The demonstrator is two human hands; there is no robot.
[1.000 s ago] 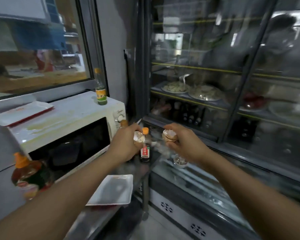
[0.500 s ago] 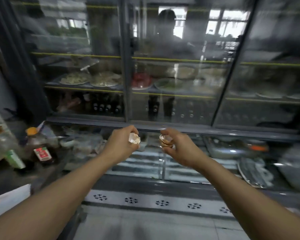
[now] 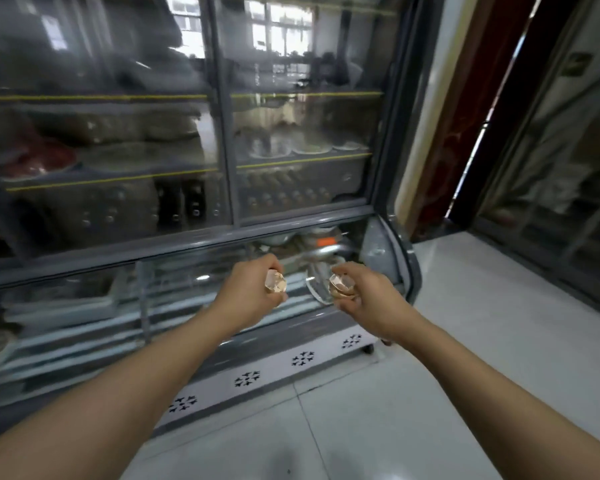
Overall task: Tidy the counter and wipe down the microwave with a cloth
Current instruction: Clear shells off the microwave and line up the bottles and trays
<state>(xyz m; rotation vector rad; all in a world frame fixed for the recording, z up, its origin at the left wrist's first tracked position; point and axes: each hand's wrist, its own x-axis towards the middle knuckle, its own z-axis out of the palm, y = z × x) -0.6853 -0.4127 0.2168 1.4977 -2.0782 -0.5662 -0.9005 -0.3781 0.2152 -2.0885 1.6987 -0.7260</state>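
Since half a second ago the view is swinging further right: the orange-capped bottles and the counter edge at the left are gone from sight, and a pale tiled floor (image 3: 465, 341) and a dark red doorway (image 3: 471, 109) are now showing at the right. Both hands are keeping their hold through the turn.

The left hand (image 3: 250, 292) is curling its fingers around a small crumpled ball of translucent peach-tinted wrapper (image 3: 275, 282), which is poking out between thumb and forefinger. The right hand (image 3: 364, 299) is gripping a second small crumpled peach-tinted wrapper ball (image 3: 340, 285) in the same way, fingers bent closely round it. The two hands are hovering near each other but apart, at about the same height, in front of the lower curved glass of a tall grey glass-fronted display fridge (image 3: 388, 258).

Behind the fridge's glass, dishes of food are sitting on yellow-edged shelves (image 3: 302, 159), though blur is making their contents hard to tell. Neither microwave nor cloth is showing in this view. A white vented kick panel (image 3: 302, 358) with star-shaped cut-outs is running along the fridge's base, touching the floor.
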